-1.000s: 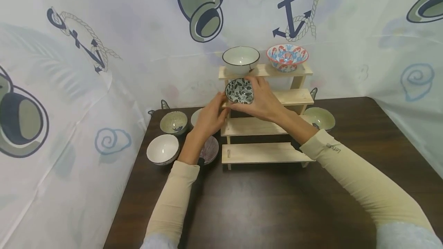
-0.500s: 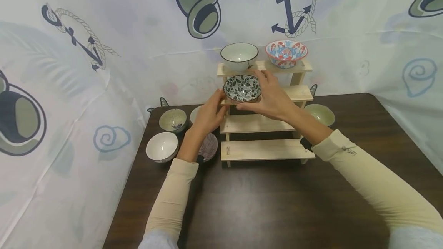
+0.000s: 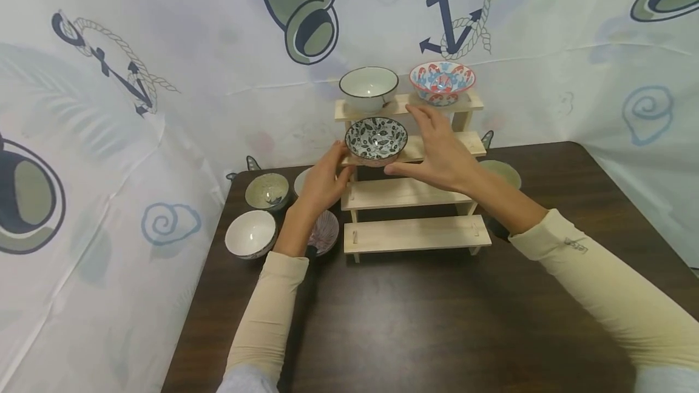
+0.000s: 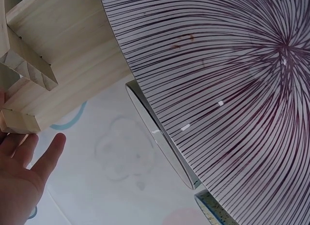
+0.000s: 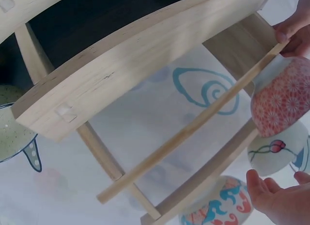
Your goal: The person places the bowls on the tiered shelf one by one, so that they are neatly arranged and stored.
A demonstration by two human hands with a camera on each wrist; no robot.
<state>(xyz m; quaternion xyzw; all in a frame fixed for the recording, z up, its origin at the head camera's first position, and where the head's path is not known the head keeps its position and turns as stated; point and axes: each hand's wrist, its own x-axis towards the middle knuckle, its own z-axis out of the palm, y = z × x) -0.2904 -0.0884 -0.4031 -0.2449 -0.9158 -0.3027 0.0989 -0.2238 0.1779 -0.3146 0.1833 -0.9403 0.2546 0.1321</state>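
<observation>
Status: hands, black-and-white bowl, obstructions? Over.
Left hand at left end of stand; right hand open, apart from black-and-white bowl. Bowl upright, second shelf from top. Closest neighbour: white bowl behind, one tier up.

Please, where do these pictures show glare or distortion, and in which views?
Head view: soft sheen on the dark table; left wrist view: small bright glints on the purple-striped bowl; right wrist view: the wooden shelf looks bowed, probably from the lens.
</observation>
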